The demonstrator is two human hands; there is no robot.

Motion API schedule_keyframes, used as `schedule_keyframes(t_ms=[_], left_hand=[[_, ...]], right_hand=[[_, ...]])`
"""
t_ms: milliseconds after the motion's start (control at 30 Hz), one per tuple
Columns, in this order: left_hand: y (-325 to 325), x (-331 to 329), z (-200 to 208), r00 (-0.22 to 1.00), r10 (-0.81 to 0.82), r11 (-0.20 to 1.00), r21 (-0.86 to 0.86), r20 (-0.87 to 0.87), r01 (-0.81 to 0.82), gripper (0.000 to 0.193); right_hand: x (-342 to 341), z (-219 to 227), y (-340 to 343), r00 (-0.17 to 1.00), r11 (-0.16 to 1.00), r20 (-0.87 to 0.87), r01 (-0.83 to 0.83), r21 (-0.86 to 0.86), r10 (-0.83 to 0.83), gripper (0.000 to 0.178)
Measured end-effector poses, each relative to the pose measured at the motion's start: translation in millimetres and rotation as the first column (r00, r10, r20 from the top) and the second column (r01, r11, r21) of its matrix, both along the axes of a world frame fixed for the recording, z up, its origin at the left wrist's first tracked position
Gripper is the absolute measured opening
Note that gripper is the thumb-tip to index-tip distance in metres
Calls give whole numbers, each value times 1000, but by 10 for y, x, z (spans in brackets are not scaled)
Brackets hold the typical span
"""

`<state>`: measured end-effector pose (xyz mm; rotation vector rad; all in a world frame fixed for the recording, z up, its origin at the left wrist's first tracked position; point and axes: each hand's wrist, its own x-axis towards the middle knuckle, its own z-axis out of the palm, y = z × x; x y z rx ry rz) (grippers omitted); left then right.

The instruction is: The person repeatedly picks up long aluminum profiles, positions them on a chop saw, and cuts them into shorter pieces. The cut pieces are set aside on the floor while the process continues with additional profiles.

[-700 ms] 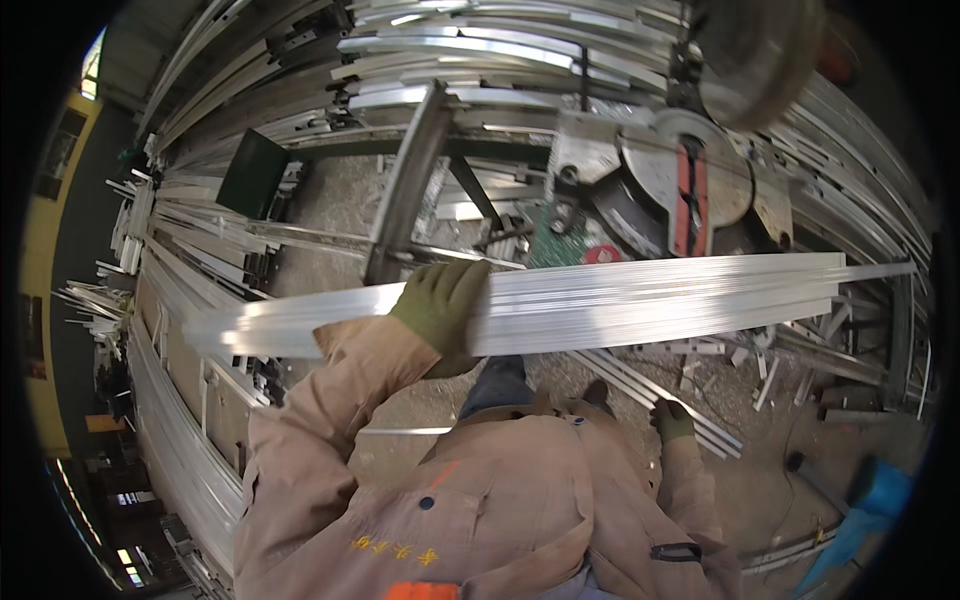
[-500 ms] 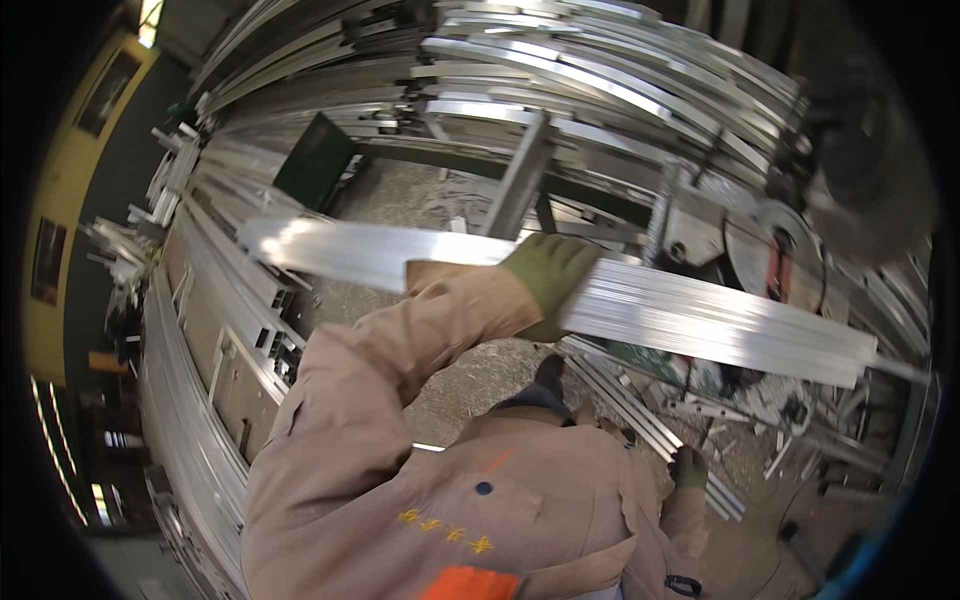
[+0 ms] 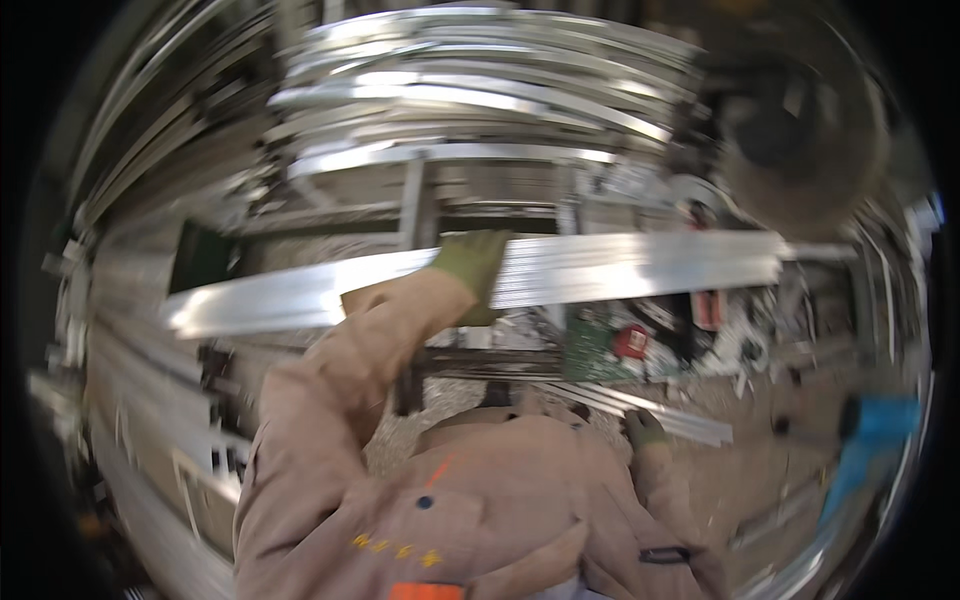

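My left hand (image 3: 468, 270), in a green work glove, is closed around the middle of a wide flat bundle of silvery aluminium profiles (image 3: 630, 268). The long, ridged bundle spans the view from left to right in front of me, its left end slightly lower. Down by my right side is my right hand (image 3: 645, 430), in a dark glove. It is small and blurred, and its fingers cannot be made out. Close beside it lie several thin aluminium strips (image 3: 700, 430); whether the hand touches them is unclear.
Long aluminium bars (image 3: 450, 95) are stacked at the back. A green metal frame (image 3: 205, 255) stands beyond the bundle. A large rounded machine part (image 3: 800, 150) looms at the upper right. A red object (image 3: 631, 342) sits on a littered green surface. Something blue (image 3: 880, 418) stands at right.
The view has swung to the right. The bundle, still in my left hand, has turned: its right end is now higher and its left end lower. My right hand stays low at my side.
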<state>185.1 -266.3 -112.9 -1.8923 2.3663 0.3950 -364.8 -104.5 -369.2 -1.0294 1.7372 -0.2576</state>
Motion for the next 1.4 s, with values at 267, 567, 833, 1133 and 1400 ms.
schedule_keyframes(t_ms=[267, 567, 833, 1133, 1400], left_hand=[[-464, -296, -186, 982, -86, 992, 102, 169, 70, 145], [-776, 80, -440, 994, -93, 995, 35, 57, 91, 140], [-833, 87, -223, 999, -3, 992, 126, 47, -3, 144], [-866, 202, -407, 997, -3, 998, 69, 73, -2, 144], [-720, 321, -416, 991, 34, 994, 100, 132, -47, 143]], right_hand=[[87, 503, -221, 984, 968, -144, 71, -239, -108, 60], [-335, 861, -1018, 893, 872, -261, 232, -431, -366, 59], [-427, 814, -1232, 948, 931, -252, 98, -351, -195, 46], [-321, 1003, -1387, 824, 879, 306, 450, 160, -477, 31], [-317, 762, -1268, 574, 710, 475, 682, 172, -667, 17]])
